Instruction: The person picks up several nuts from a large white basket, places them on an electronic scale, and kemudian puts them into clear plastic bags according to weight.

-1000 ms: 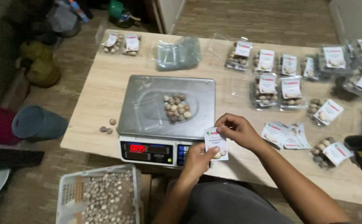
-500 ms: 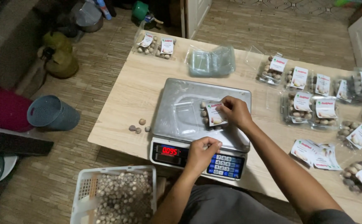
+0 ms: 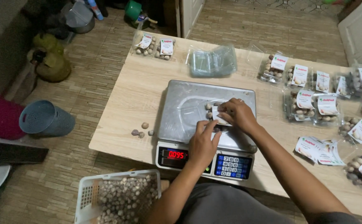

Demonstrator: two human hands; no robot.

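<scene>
Nearest to me, below the scale (image 3: 208,124), a white basket (image 3: 118,199) of small brown nuts stands on the floor. The scale is on the wooden table (image 3: 131,95), with a red display and a blue keypad on its front.

My left hand (image 3: 202,145) lies on the front part of the scale's metal plate, fingers stretched forward and a little apart, their tips touching the clear pack (image 3: 214,114) of nuts on the plate. It does not close around anything. My right hand (image 3: 239,114) is just behind and right of the left one, on the same pack. Its fingers are bent together over a white label (image 3: 219,115), pressing it on the pack; whether they really pinch it I cannot tell.

Left of the scale three loose nuts (image 3: 141,130) lie on the table. Right of the scale there are loose labels (image 3: 320,149) and many filled packs (image 3: 309,103). Behind the scale is a pile of empty packs (image 3: 212,62), and two more filled ones are at the far left corner.
</scene>
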